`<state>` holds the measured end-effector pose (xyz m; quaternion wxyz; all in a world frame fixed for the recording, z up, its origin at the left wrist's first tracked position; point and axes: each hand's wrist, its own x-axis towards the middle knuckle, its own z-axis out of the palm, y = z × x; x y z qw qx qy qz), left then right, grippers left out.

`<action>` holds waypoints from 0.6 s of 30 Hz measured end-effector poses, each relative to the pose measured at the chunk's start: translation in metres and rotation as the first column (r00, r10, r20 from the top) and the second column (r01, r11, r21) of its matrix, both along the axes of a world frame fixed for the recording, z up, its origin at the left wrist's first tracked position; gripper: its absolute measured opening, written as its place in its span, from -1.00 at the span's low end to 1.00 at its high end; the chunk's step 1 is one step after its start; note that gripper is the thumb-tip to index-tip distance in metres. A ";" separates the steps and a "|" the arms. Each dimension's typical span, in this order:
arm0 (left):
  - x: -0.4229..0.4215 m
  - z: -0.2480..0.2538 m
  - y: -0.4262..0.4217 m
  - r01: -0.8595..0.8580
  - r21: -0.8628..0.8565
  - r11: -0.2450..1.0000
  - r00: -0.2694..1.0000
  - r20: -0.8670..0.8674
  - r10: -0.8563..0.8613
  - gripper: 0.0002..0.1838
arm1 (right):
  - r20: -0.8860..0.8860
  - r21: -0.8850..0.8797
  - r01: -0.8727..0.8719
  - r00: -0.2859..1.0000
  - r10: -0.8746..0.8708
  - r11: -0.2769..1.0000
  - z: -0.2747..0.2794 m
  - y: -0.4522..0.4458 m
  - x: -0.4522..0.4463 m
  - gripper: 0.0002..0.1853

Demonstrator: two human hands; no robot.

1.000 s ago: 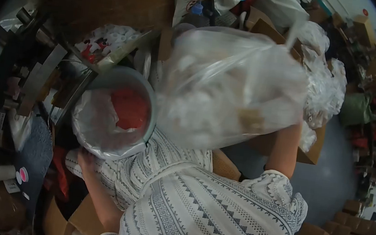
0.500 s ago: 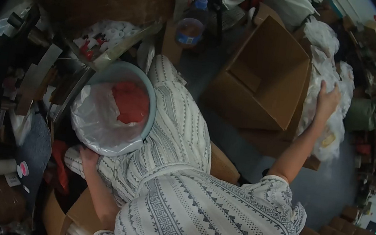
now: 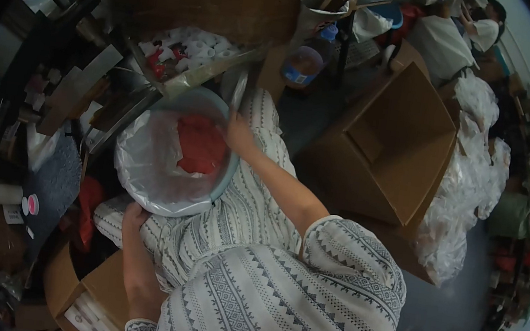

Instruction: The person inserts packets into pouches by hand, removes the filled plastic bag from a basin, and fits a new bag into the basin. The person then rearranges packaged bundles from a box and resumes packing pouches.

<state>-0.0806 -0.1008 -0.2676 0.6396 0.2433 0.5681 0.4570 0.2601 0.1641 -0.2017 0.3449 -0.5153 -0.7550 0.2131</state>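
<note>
A light blue-grey basin rests on my lap, tilted, with a clear plastic bag lining it and spilling over the near-left rim. Inside lies a heap of red material whose kind I cannot make out. My right hand is closed on the basin's right rim. At the near-left edge, against the bag and my thigh, is my left hand; its fingers are mostly hidden.
An open cardboard box stands to the right, with clear plastic bags beside it. A tray of white and red parts and a bottle sit ahead. Machinery crowds the left. Another person is at the far right.
My right hand has left the plastic bags beside the box and come over to the basin's right rim. My left hand stays at the near-left edge. The view has shifted.
</note>
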 end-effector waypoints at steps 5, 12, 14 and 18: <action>0.015 0.016 0.014 -0.401 -0.380 0.833 0.854 0.173 0.490 -0.59 | -0.139 -0.230 0.047 0.987 -0.080 0.972 -0.010 0.010 -0.019 -0.57; 0.044 0.025 0.026 -0.682 -0.389 0.619 0.722 -0.226 0.653 -0.48 | -0.144 -0.113 -0.032 0.989 0.015 0.993 -0.037 0.029 -0.010 -0.55; 0.048 0.054 0.021 -0.603 -0.363 0.711 0.769 -0.502 0.396 -0.34 | -0.097 -0.140 -0.023 0.995 0.009 0.990 -0.033 0.030 -0.008 -0.51; 0.036 0.067 -0.018 -0.471 -0.356 0.807 0.720 -0.684 0.118 -0.54 | -0.007 -0.109 0.033 0.999 -0.034 0.994 -0.025 0.026 -0.009 -0.50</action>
